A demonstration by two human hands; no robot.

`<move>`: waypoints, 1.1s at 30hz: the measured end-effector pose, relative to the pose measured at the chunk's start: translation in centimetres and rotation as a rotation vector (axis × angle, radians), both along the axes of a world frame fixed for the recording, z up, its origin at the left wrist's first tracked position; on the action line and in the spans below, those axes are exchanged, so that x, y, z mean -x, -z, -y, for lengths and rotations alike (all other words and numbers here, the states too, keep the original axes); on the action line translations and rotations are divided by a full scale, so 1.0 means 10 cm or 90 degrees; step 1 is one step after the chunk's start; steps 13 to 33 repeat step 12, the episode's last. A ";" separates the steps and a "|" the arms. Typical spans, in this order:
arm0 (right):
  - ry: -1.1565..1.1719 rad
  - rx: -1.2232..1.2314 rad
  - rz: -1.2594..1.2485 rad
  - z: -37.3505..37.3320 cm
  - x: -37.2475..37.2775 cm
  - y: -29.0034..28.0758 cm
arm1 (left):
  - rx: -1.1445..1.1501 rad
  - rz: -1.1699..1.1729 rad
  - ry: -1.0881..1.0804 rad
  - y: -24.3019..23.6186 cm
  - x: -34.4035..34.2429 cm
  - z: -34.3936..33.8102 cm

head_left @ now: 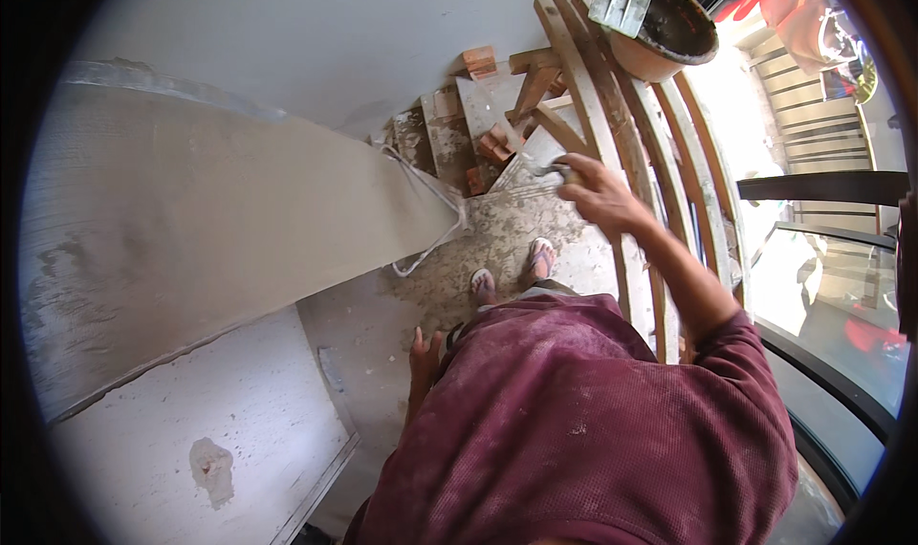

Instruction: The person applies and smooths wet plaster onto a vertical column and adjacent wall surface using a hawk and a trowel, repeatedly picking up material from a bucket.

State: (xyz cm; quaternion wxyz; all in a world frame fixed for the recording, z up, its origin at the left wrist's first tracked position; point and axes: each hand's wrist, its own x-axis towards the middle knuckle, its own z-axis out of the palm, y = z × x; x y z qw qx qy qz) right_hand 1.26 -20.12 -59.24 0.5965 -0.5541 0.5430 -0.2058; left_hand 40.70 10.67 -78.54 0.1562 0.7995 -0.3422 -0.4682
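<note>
My right hand (595, 193) reaches forward, its fingers wrapped round the handle of a trowel (547, 170). The trowel's metal neck shows in front of the fist; its blade is hard to separate from the pale boards beyond it. Down beside my body hangs my left hand (423, 356), holding nothing, its fingers apart. To the left of that hand juts a broad ledge with a grey, partly damp plastered face (201, 210). A white cord or strip (442, 239) hangs bent at the ledge's end.
Long timber planks (626, 143) lean along my right. On them rests a mortar-stained bucket (650, 59) with a metal tool (626, 5) across its rim. Broken bricks (495, 143) and boards are piled ahead by the wall. A glass panel (832, 287) stands at far right.
</note>
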 end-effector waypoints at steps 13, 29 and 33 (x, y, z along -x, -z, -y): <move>0.046 0.131 0.011 0.31 1.12 -1.17 | 0.046 0.056 0.041 1.77 -0.08 -0.46; 0.046 0.131 0.011 0.31 1.12 -1.17 | 0.046 0.056 0.041 1.77 -0.08 -0.46; 0.046 0.131 0.011 0.31 1.12 -1.17 | 0.046 0.056 0.041 1.77 -0.08 -0.46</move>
